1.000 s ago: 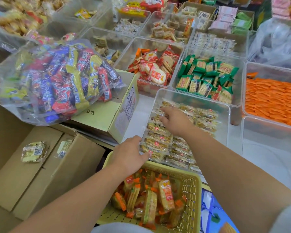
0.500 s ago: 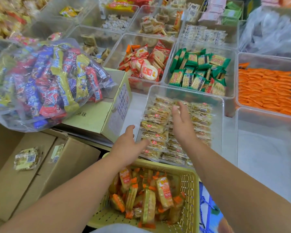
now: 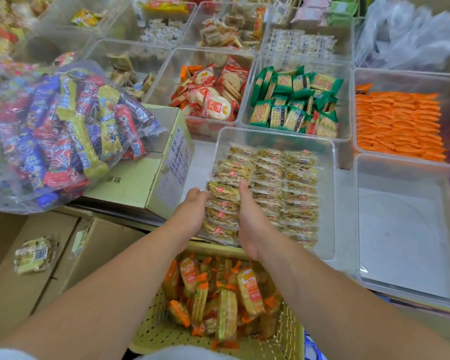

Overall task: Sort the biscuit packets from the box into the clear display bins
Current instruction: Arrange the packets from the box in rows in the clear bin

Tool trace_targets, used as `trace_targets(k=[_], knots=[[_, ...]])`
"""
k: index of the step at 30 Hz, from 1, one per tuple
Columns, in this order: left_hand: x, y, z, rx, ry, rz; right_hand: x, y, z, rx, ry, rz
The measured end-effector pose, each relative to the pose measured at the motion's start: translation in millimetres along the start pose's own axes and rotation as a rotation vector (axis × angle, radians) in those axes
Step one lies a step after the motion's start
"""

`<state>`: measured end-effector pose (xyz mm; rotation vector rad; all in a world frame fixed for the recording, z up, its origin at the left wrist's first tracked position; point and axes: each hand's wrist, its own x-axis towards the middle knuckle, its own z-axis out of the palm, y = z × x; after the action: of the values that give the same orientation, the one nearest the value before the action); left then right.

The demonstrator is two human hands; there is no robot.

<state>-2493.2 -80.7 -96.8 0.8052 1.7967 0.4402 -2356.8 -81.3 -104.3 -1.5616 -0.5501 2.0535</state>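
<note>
A clear display bin (image 3: 276, 133) in front of me holds neat rows of pale biscuit packets (image 3: 299, 183) with red labels. My left hand (image 3: 190, 211) lies against the bin's left wall, fingers fairly straight. My right hand (image 3: 247, 219) stands edge-on inside the bin, thumb up, pressing the left column of packets (image 3: 224, 190) toward the left hand. Neither hand lifts a packet. Below my arms a yellow perforated basket (image 3: 156, 331) holds orange-wrapped biscuit packets (image 3: 247, 289).
An empty clear bin (image 3: 400, 229) stands to the right. Behind are bins of red packets (image 3: 213, 97), green packets (image 3: 294, 100) and orange packets (image 3: 398, 123). At left, a bag of colourful snacks (image 3: 63, 131) lies on a yellow-green carton (image 3: 130, 185). A loose packet (image 3: 34, 253) rests on brown cartons.
My left hand moved from the basket rim up to the bin's left wall. My right hand drew back from the bin's middle to flank the left column of packets.
</note>
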Motion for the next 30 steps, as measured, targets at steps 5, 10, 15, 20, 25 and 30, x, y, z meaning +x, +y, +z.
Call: trace_targets(k=[5,10,15,20,25,30], knots=[[2.4,-6.3,-3.1,0.182,-0.021,0.033,-7.7,-8.9,-20.9,-0.046,0.031,-0.072],[-0.7,-9.7,-1.3,0.236,0.018,0.097,2.8,-26.2,-26.3,-0.154,0.395,-0.308],[-3.0,-11.2,-2.7,0.292,0.022,0.138,17.8,-42.4,-15.8,-0.236,0.179,-0.258],[-8.0,-14.7,-9.8,0.426,-0.011,0.171,18.7,-39.9,-8.9,-0.338,0.102,-0.229],[-36.8,-24.7,-29.9,0.418,0.044,0.296,4.4,-38.2,-2.1,-0.451,0.304,-0.428],[-88.3,-64.1,-79.4,0.216,0.322,0.546,-34.7,-18.2,55.6,-0.776,0.401,-0.935]])
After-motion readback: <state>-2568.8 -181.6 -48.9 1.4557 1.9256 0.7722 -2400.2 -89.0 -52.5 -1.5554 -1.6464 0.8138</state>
